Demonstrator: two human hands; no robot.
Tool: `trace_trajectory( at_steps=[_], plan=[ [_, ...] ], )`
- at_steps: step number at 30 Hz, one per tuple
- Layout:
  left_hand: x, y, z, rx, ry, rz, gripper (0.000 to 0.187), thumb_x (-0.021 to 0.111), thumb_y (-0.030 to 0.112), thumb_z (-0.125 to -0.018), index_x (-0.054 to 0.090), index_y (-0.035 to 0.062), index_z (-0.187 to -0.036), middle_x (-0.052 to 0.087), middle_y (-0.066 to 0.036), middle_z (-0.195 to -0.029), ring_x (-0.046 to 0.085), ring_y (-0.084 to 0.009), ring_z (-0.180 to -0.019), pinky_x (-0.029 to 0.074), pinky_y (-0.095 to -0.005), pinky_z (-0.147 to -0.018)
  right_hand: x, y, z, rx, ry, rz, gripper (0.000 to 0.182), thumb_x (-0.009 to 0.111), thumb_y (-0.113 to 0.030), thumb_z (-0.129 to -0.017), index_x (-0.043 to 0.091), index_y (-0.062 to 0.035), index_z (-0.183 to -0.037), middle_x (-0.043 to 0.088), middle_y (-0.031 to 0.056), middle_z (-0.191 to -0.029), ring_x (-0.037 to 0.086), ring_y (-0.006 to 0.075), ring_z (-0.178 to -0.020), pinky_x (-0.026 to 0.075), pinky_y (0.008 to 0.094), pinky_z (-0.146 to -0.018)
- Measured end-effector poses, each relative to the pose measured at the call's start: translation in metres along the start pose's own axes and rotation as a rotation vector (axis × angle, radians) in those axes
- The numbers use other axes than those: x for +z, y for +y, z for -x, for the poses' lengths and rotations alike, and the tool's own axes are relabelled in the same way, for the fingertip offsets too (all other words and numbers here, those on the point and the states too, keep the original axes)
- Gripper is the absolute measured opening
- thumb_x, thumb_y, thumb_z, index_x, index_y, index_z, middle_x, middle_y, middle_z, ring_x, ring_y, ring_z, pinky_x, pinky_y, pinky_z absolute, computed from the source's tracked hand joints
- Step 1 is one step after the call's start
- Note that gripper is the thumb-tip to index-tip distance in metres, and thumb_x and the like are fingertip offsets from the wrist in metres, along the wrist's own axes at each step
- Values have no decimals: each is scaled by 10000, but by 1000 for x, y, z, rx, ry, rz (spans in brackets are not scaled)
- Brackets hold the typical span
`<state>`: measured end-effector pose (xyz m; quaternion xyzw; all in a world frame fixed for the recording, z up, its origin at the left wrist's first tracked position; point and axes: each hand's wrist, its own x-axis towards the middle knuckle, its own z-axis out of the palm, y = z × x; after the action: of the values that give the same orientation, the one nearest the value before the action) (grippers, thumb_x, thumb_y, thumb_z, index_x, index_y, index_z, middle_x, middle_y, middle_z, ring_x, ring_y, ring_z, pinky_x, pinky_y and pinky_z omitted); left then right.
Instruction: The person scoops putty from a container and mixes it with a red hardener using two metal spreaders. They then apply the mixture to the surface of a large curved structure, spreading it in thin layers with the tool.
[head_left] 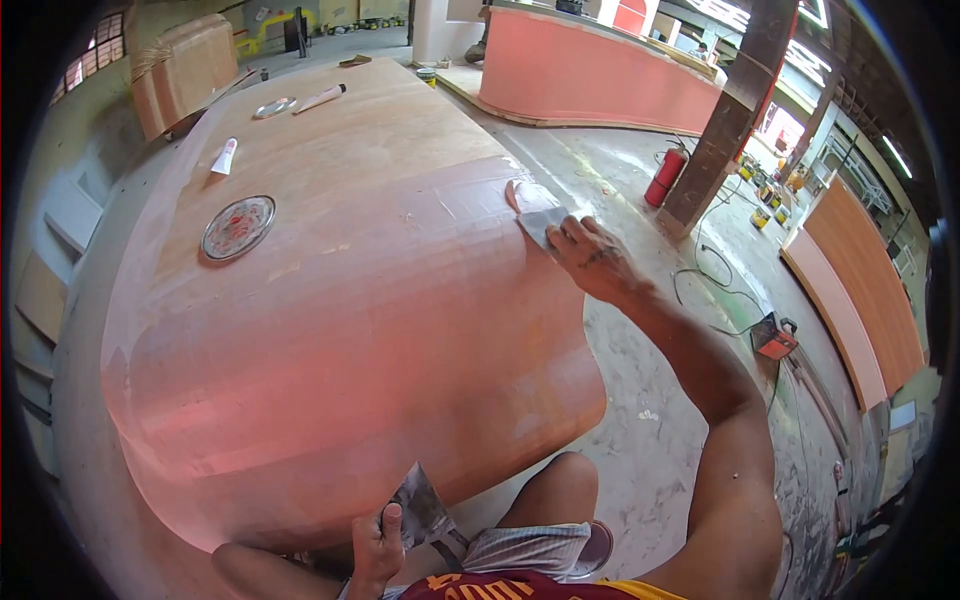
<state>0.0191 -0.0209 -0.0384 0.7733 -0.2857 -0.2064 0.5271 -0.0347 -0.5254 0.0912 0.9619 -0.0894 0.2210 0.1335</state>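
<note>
My right hand [597,258] is closed on a flat metal scraper [541,225], its blade against the right edge of a large curved panel [350,330] coated in pink. A small ridge of pinkish paste [512,197] lies at the blade's far side. Low in the view, near my lap, my left hand [378,545] grips a second, wider scraper [422,507] with its smeared blade pointing up. On the panel's top rest a round lid with reddish smears [238,228], a white tube [225,156], another round lid [274,107] and a longer tube [321,98].
A red fire extinguisher [666,175] stands by a post [735,110] at the right. Beyond are a curved pink counter [590,75], a red and black machine [774,336] with cables on the floor, and a leaning brown panel [865,280]. Several cans stand farther back.
</note>
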Motion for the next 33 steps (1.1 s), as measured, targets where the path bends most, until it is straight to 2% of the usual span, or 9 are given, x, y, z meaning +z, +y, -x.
trace_trajectory(
  at_steps=[5, 8, 9, 12, 14, 20, 24, 30, 33],
  plan=[
    [0, 9, -1, 5, -17, 8, 618, 511, 505, -1078, 484, -13, -743, 346, -72, -606, 364, -139, -601, 329, -391, -524, 8, -18, 50, -7, 73, -55, 151, 650, -152, -902, 631, -77, -1031, 575, 98, -989, 622, 308, -888, 553, 439, -781],
    [-5, 10, -2, 30, -32, 15, 567, 520, 486, -1081, 519, -9, -805, 374, -5, -656, 376, -122, -644, 324, -360, -554, -44, -33, 48, -20, -88, -63, 105, 640, -134, -909, 643, -66, -988, 590, 90, -996, 631, 305, -920, 557, 429, -789],
    [-5, 10, -2, 35, -37, 19, 543, 523, 477, -1083, 535, -6, -835, 386, 28, -681, 381, -113, -666, 320, -345, -568, -52, -27, 40, 16, -130, 1, 297, 669, -81, -892, 699, -124, -1184, 613, 86, -994, 649, 264, -963, 561, 389, -844],
    [-4, 8, -1, 39, -26, 31, 543, 518, 475, -1085, 530, -7, -835, 395, 21, -679, 378, -114, -666, 324, -347, -569, -87, -12, -17, 140, -80, -95, 360, 641, -79, -912, 703, -157, -1258, 647, 102, -1103, 653, 301, -1041, 548, 420, -901],
    [-5, 7, 1, 32, -31, 27, 551, 517, 471, -1086, 515, -4, -807, 385, 14, -664, 371, -115, -656, 314, -355, -558, -65, 18, -59, 121, -56, -176, 421, 582, -32, -911, 703, -167, -1291, 655, 123, -1199, 637, 333, -1110, 513, 450, -965],
    [-11, 24, 13, -43, 23, -8, 599, 524, 488, -1077, 457, 2, -732, 336, -16, -620, 347, -118, -623, 275, -381, -528, -1, 48, -134, 111, -194, -236, 478, 496, 23, -893, 720, -152, -1277, 666, 135, -1187, 613, 338, -1148, 472, 437, -1020],
    [-16, 20, 17, -95, 46, -57, 613, 526, 499, -1072, 448, 3, -721, 333, -25, -614, 345, -123, -623, 272, -391, -530, 19, 50, -137, 68, -187, -179, 349, 571, -84, -957, 739, -168, -1251, 684, 144, -1148, 618, 343, -1118, 474, 456, -998],
    [-3, 22, 11, 37, 171, 19, 595, 526, 502, -1070, 617, -52, -873, 507, -57, -656, 453, -134, -678, 378, -365, -595, 21, 63, -135, 52, -319, -221, 322, 595, -149, -971, 727, -218, -1256, 689, 128, -1207, 608, 331, -1194, 482, 463, -1012],
    [-18, 5, 15, -102, -8, -40, 582, 527, 492, -1072, 654, -66, -963, 570, -77, -696, 491, -140, -706, 412, -356, -634, 12, 59, -128, 86, -327, -289, 315, 587, -162, -964, 736, -216, -1236, 685, 134, -1228, 605, 339, -1198, 475, 461, -1032]
  ],
)
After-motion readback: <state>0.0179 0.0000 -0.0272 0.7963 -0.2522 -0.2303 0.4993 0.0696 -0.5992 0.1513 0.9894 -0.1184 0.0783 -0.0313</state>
